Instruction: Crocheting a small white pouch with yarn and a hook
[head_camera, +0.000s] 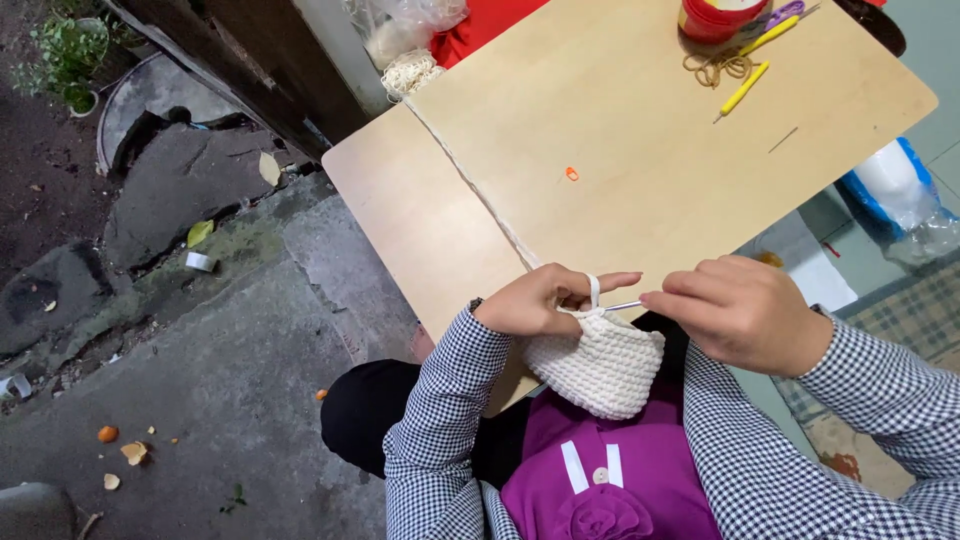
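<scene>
Plainly ribbed white crocheted pouch (598, 365) (half-finished)

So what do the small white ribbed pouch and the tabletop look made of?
Small white ribbed pouch: looks like thick matte cotton cord, crocheted; even stitch rows show. Pale tan tabletop: probably laminated board or plywood; smooth, flat, faint sheen, no clear grain.

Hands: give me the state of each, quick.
Left hand: closed on the rim of the white crocheted pouch, white cord looped over its index finger.
Right hand: closed around a crochet hook.
</scene>
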